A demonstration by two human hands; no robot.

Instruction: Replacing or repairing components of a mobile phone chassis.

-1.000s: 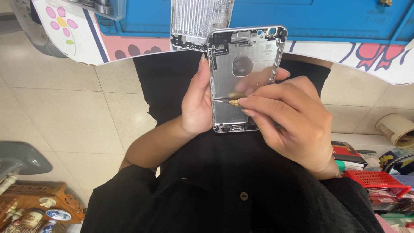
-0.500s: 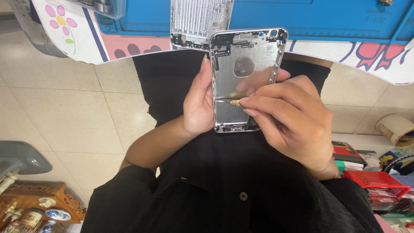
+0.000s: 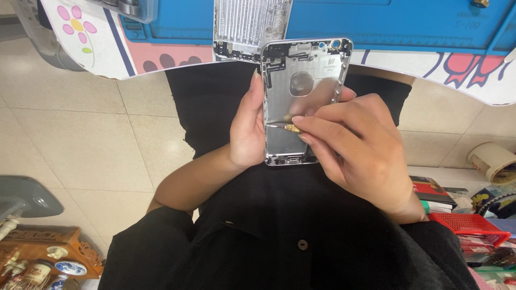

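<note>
Cradling the phone shell [image 3: 303,102], left hand [image 3: 248,131] wraps it (right hand [image 3: 360,153] pinches a screwdriver [image 3: 287,128]).

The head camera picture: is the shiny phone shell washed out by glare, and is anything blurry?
Head view: the phone shell shows a soft bright sheen, not washed out, its parts readable; the left hand, right hand and the screwdriver tip look sharp; lighting even, shadows faint; edges bend slightly.

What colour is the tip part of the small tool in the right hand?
Gold-coloured tool tip, seen in the head view.
</note>
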